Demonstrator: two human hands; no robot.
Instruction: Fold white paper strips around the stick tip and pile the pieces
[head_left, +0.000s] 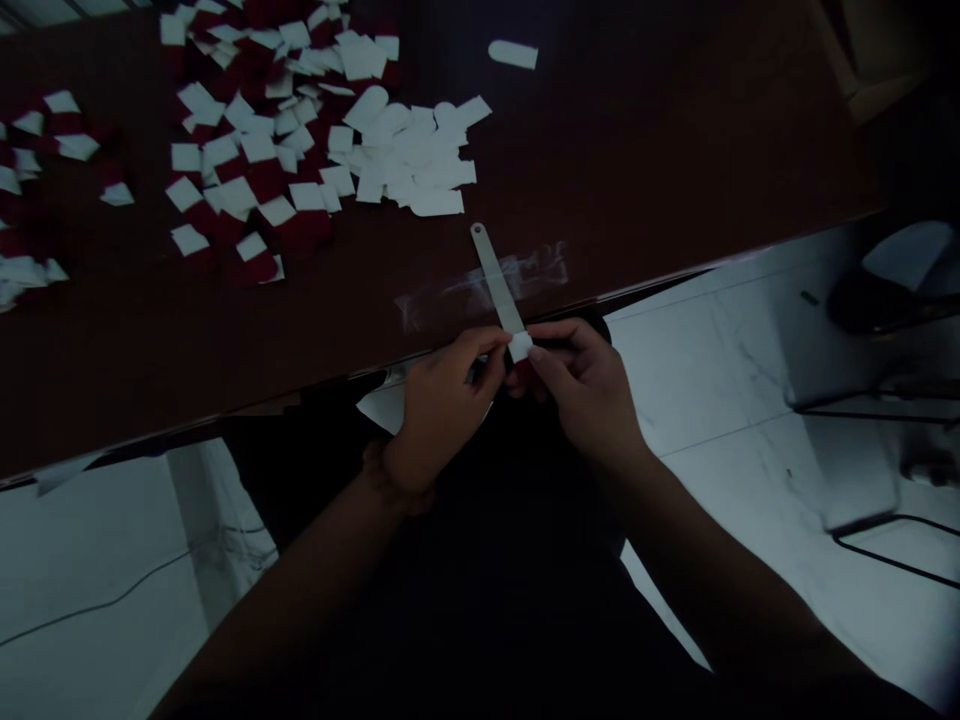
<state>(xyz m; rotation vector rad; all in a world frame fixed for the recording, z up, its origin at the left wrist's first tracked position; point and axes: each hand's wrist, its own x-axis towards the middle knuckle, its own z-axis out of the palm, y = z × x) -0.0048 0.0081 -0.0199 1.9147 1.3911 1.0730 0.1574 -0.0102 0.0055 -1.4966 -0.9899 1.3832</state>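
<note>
Pinching a small white-and-red paper piece [520,350], the left hand [442,415] and right hand [585,390] meet closely around it, both closed on it just off the edge of a dark wooden table [150,350]; a pale flat strip [496,280] runs from the piece across the tabletop toward scattered white-and-red paper squares [255,150]

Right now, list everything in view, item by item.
Table: one, dark reddish-brown, under the pieces.
Red-and-white pieces: many, scattered far left on the table.
White pieces: many, heaped beside them.
Rounded white piece: one, white, apart near the far side.
Flat strip: one, pale grey, over the near table edge.
Floor: one, pale marbled, beyond the table edge.
Bracelet: one, dark, on the left wrist.
Left hand: one, pinching the strip's lower end.
Right hand: one, pinching there too.
</note>
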